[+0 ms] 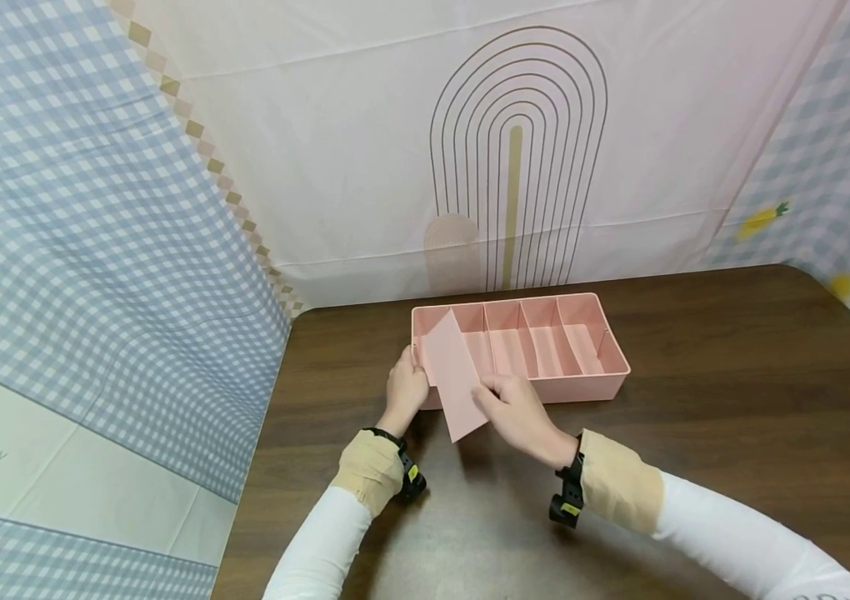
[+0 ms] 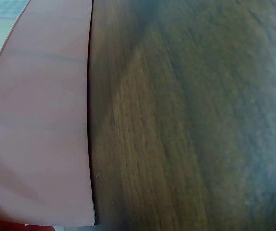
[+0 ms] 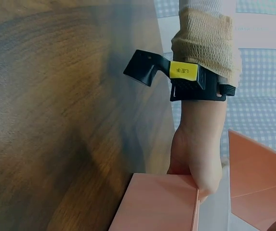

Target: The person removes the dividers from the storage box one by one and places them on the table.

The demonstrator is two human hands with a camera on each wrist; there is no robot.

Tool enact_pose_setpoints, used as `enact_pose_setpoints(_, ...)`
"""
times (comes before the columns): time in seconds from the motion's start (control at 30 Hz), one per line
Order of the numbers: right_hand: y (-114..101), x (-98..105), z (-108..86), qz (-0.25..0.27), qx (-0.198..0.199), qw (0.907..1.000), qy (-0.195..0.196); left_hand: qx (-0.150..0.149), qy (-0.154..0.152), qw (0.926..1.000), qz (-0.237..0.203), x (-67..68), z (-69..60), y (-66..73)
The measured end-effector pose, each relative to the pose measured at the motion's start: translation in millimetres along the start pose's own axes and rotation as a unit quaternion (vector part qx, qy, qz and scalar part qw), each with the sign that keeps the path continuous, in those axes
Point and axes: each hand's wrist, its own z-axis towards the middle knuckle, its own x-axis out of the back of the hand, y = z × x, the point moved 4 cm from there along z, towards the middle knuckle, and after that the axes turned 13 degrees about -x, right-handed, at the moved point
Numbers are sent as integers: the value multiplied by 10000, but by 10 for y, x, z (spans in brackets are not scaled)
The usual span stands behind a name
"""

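- The right grip is closed, pinching a flat pink sheet by its side.
- The sheet is tilted over the left part of the long pink box and sticks out past the front.
- The left grip curls round the box's left end.
- The box sits on the brown desk.
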Motion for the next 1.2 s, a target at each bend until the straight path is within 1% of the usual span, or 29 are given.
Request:
enact_pose_setpoints(0.2, -3, 8, -82, -144, 114, 9998, 48, -83, 33, 9999, 69, 7, -4, 9)
enact_pose_setpoints(0.47, 58, -7, -162, -87, 108, 9999, -102, -78, -31, 9999, 115, 0, 1, -6)
enact_pose_setpoints(0.77, 66, -7, -249, -209, 152, 9996, -116, -41, -47, 9999, 109, 5, 9, -8)
enact_pose_setpoints(0.9, 86, -14, -268, -294, 106, 9994, -143, -40, -25, 10000, 87, 3, 13, -6)
enact_pose_setpoints(1.2, 105, -19, -312, -356, 171, 9991, -176, 26, -101, 9999, 72, 5, 6, -5)
